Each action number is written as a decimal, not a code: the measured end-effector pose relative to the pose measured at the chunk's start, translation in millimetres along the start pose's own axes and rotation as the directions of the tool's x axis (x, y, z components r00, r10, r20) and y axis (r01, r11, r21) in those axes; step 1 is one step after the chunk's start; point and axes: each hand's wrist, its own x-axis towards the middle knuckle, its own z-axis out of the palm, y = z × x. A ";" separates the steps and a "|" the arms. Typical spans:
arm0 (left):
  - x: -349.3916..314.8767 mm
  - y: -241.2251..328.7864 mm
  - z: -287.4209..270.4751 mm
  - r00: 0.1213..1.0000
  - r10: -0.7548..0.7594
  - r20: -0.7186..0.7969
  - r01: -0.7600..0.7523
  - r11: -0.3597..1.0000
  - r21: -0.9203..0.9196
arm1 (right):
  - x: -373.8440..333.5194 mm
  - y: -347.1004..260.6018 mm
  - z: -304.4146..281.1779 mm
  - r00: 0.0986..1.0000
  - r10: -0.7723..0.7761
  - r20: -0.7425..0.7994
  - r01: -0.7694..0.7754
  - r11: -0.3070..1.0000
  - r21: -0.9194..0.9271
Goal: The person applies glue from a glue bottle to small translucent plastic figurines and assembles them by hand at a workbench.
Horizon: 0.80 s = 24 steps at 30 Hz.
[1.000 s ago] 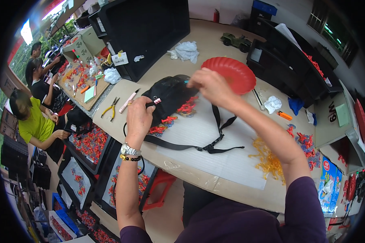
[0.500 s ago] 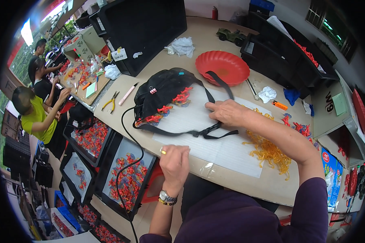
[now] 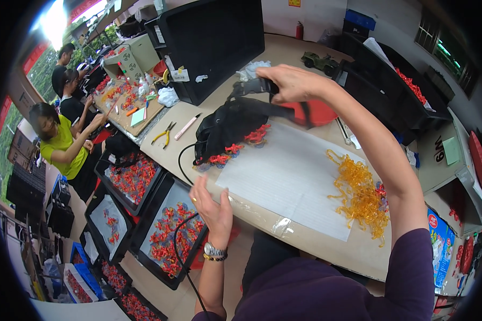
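Note:
My right hand (image 3: 294, 84) is raised over the far middle of the table, its fingers closed on a black strap (image 3: 251, 88) with a buckle. The strap belongs to a black fabric, bag-like thing (image 3: 219, 128), which lies left of the white sheet (image 3: 289, 176). A black cable (image 3: 183, 166) runs from the fabric thing over the table's front edge. Small red and bluish plastic pieces (image 3: 219, 159) lie along its near side. By that edge, my left hand (image 3: 213, 207) is open with its fingers apart, holding nothing.
Yellow stringy plastic pieces (image 3: 359, 198) are heaped at the sheet's right. Behind the strap sits a red dish (image 3: 322, 113). Pliers (image 3: 163, 134) lie at the left, above black trays (image 3: 168, 235) of red pieces. Several people (image 3: 64, 144) sit at the far left.
My right hand has lifted the strap up and away from the sheet. My left hand has moved slightly left and opened from a closed shape. The view has shifted a little.

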 end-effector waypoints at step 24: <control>112.8 -36.8 31.9 0.951 -0.282 -0.126 0.144 0.766 -0.627 | 90.2 38.1 12.0 0.891 0.012 -0.454 0.036 0.995 0.098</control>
